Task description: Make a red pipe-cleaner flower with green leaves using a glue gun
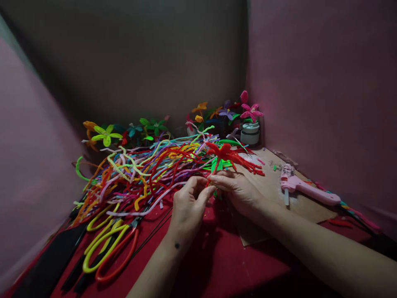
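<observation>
A red pipe-cleaner flower (222, 152) stands up between my hands, its petals spread at the top of a red stem. My left hand (192, 200) pinches the lower stem between thumb and forefinger. From the other side, my right hand (233, 187) closes its fingertips on the same stem just above. Something green shows behind the stem, partly covered by my fingers. Directly beyond the hands lies a large tangled heap of many-coloured pipe cleaners (161, 163).
Yellow-handled scissors (104, 248) and a red-handled tool (118, 265) lie at left. A pink glue gun (310, 189) rests on a cardboard sheet (263, 188) at right. Finished flowers, including a yellow-green one (107, 135) and a pink one (252, 111), line the back.
</observation>
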The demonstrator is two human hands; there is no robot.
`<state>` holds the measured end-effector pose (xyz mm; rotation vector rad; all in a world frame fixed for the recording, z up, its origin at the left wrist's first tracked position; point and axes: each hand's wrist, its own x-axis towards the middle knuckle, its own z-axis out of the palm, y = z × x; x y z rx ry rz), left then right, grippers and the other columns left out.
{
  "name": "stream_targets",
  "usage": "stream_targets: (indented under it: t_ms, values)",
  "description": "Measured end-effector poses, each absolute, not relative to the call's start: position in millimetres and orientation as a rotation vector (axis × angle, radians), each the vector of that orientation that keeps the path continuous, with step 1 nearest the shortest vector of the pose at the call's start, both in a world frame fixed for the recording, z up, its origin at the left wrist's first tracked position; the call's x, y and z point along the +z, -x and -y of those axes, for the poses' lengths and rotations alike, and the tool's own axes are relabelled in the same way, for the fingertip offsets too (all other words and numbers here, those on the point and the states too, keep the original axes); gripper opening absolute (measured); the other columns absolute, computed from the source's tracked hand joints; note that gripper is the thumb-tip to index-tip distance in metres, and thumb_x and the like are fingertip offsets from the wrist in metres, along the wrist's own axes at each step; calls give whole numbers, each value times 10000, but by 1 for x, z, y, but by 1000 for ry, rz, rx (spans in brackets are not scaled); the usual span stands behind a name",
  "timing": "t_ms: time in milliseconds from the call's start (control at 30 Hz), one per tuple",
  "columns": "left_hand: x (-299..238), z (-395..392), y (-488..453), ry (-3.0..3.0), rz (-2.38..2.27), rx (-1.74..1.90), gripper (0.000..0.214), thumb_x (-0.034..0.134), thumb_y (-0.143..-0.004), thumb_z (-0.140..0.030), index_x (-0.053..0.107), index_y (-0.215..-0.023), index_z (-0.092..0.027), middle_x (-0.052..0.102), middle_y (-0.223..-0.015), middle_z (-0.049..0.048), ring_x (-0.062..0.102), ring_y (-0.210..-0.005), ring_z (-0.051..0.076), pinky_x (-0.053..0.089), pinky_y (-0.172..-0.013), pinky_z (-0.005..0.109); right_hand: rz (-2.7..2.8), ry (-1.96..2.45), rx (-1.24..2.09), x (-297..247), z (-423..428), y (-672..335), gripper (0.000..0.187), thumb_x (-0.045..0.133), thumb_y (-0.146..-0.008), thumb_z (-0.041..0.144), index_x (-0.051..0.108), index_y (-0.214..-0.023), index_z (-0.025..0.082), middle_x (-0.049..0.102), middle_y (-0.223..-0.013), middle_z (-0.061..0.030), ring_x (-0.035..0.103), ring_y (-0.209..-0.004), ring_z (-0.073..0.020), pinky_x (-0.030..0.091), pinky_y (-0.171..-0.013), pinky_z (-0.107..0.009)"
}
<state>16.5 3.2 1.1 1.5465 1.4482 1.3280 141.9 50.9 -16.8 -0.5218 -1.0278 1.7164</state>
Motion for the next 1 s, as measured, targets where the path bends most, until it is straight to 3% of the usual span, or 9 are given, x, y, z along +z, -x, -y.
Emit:
stream_targets:
  t_ms: [167, 400, 533, 633, 767, 1000]
  values:
    - [1, -1, -15, -1558, -1477, 1260, 119, 516, -803, -270, 561, -753, -171, 542, -568, -36, 483, -432, 80, 388, -447, 203, 1229, 474, 1664, -18, -52, -144, 89, 658, -717, 251, 667, -712, 163, 621, -686, -1, 545, -669, -133, 409, -682, -287]
    - [12, -4, -10, -1175, -1120, 1198, 163, 616, -740, -272, 553, -681, -134, 544, -497, -31, 417, -336, 32, 296, -376, 158, 1297, 539, 1574, 0, -44, -147, 77, 703, -667, 257, 674, -698, 193, 635, -689, 15, 559, -672, -136, 423, -698, -294]
    - [13, -5, -9, -1180, -1006, 1178, 174, 574, -784, -298, 583, -749, -128, 601, -573, 2, 517, -413, 67, 397, -457, 186, 1295, 555, 1571, 2, -49, -153, 124, 691, -684, 250, 703, -803, 217, 670, -769, 1, 587, -747, -162, 423, -733, -317]
    - [11, -8, -8, -1229, -1156, 1314, 190, 542, -800, -307, 583, -810, -122, 632, -656, 30, 596, -518, 115, 438, -502, 213, 1193, 571, 1517, -1, -62, -159, 119, 695, -678, 266, 723, -777, 207, 685, -830, -23, 586, -805, -177, 413, -725, -311]
    - [2, -14, -7, -1310, -1351, 1372, 147, 587, -736, -262, 573, -812, -136, 595, -603, -7, 566, -482, 109, 396, -436, 197, 1009, 467, 1635, -1, -77, -167, 123, 643, -718, 288, 723, -744, 199, 677, -875, -28, 574, -741, -150, 412, -673, -295]
    - [-3, -45, -15, -1651, -1688, 912, 85, 540, -710, -231, 581, -742, -164, 584, -564, 8, 542, -478, 143, 380, -448, 234, 1018, 431, 1551, 5, -86, -172, 113, 661, -712, 296, 712, -755, 205, 673, -847, -27, 574, -759, -159, 406, -622, -265]
